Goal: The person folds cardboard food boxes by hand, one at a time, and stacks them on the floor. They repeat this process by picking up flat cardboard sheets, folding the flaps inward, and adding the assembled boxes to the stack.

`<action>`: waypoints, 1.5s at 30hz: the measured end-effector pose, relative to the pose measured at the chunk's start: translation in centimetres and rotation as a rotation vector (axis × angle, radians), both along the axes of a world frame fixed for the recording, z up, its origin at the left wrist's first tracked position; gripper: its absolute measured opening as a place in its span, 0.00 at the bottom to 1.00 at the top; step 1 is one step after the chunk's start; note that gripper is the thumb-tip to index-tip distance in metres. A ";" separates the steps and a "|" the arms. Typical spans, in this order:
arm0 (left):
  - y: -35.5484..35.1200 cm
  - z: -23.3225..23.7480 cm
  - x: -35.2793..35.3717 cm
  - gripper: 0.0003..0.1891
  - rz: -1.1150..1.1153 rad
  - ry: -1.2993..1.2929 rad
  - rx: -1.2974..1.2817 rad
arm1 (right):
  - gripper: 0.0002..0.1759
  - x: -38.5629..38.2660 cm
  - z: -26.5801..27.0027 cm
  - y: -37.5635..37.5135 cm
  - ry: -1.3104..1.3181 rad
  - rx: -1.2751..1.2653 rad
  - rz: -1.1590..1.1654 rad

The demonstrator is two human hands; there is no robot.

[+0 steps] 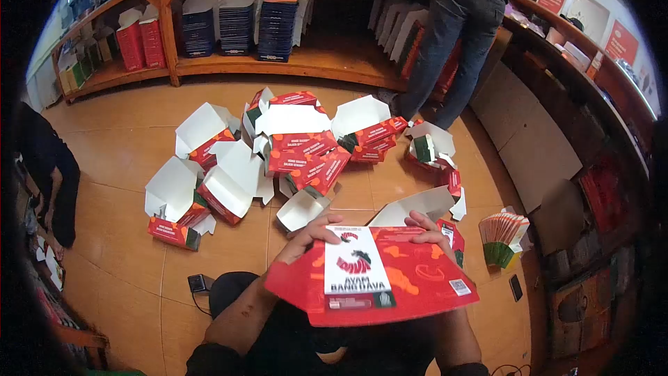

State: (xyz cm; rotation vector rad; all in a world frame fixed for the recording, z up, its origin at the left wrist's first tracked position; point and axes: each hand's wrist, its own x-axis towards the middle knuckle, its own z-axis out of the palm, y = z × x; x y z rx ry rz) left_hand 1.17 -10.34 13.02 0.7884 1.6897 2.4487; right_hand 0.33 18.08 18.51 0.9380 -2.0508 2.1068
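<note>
**Box in hand, others shaped**

Grips far edge with left hand and right hand, both partly curled, above lap. Done, apparently: shaping of cartons heaped on floor. Left, seemingly: finishing held one, partly folded.

Bright daylight poured in at the top corners, washing out the upper right, while the lower shelf sank into shadow. Soft glare sat on the tiled floor. Wide-lens distortion bowed the edges, black rounded the corners, and fine print looked soft.
</note>
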 end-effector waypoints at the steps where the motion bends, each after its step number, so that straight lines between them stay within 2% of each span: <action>1: 0.6 0.9 0.8 0.10 0.053 0.060 -0.033 | 0.19 0.5 -0.1 0.1 -0.004 -0.001 -0.002; 3: 2.2 0.7 1.7 0.11 0.421 0.333 -0.226 | 0.23 1.7 0.0 0.4 -0.087 0.013 0.033; 4: 3.9 0.8 2.7 0.10 0.654 0.232 -0.116 | 0.29 2.1 -0.9 0.8 -0.063 -0.067 0.145; 5: 4.4 0.5 3.8 0.10 0.653 0.224 -0.115 | 0.29 3.4 -2.1 1.2 -0.071 -0.064 0.144; 7: 5.1 0.1 5.3 0.11 0.491 -0.164 0.180 | 0.34 6.0 -4.6 1.8 -0.407 -0.158 -0.225; 11: 7.2 0.5 6.1 0.08 0.532 -0.183 0.187 | 0.34 6.3 -5.5 4.0 -0.500 -0.162 -0.295; 13: 7.6 -0.1 6.0 0.09 0.537 -0.197 0.210 | 0.31 6.1 -4.4 4.7 -0.360 0.095 -0.365; 15: 7.4 -0.6 5.0 0.12 0.524 0.243 -0.116 | 0.30 3.9 -5.5 7.9 -0.416 0.181 -0.405; 16: 6.9 -0.4 4.6 0.17 0.369 0.237 -0.213 | 0.28 2.3 -6.1 10.0 -0.436 0.041 -0.366; 17: 7.3 0.0 4.2 0.21 0.438 0.383 -0.145 | 0.27 1.2 -6.4 11.6 -0.459 -0.099 -0.328; 18: 7.4 -0.4 3.8 0.22 0.526 0.457 -0.208 | 0.26 0.0 -5.8 12.8 -0.449 -0.074 -0.336; 20: 7.6 -2.2 3.2 0.21 0.656 0.592 -0.418 | 0.25 -2.5 -4.7 14.1 -0.379 0.099 -0.370; 21: 7.9 -3.2 2.8 0.21 0.669 0.580 -0.411 | 0.24 -3.6 -4.2 14.3 -0.313 0.237 -0.392; 23: 8.7 -4.8 2.0 0.21 0.578 0.767 -0.796 | 0.23 -6.5 -3.9 14.5 -0.044 0.707 -0.424; 25: 9.8 -5.8 1.5 0.18 0.554 0.738 -0.846 | 0.22 -9.8 -4.7 13.7 0.325 1.156 -0.406; 27: 10.0 -7.2 0.7 0.15 0.481 0.774 -0.959 | 0.18 -9.2 0.3 5.1 0.057 1.280 -0.515; 28: 9.7 -7.5 0.5 0.11 0.494 0.788 -0.889 | 0.18 -9.9 -0.6 5.7 0.050 1.282 -0.511; 30: 9.1 -7.2 0.3 0.11 0.446 0.766 -0.856 | 0.23 -11.9 -3.5 7.4 0.262 1.494 -0.501; 34: 9.0 -7.0 0.1 0.09 0.400 0.762 -0.741 | 0.25 -10.5 -5.2 7.6 0.418 1.481 -0.620; 36: 9.2 -7.2 -0.1 0.09 0.377 0.765 -0.710 | 0.26 -9.9 -5.3 7.2 0.288 1.596 -0.760; 43: 9.3 -7.5 -0.2 0.08 0.370 0.808 -0.699 | 0.24 -9.0 -4.8 5.6 0.176 1.625 -0.859; 45: 9.2 -7.5 -0.2 0.09 0.401 0.809 -0.728 | 0.21 -8.4 -3.6 5.5 0.005 1.482 -0.823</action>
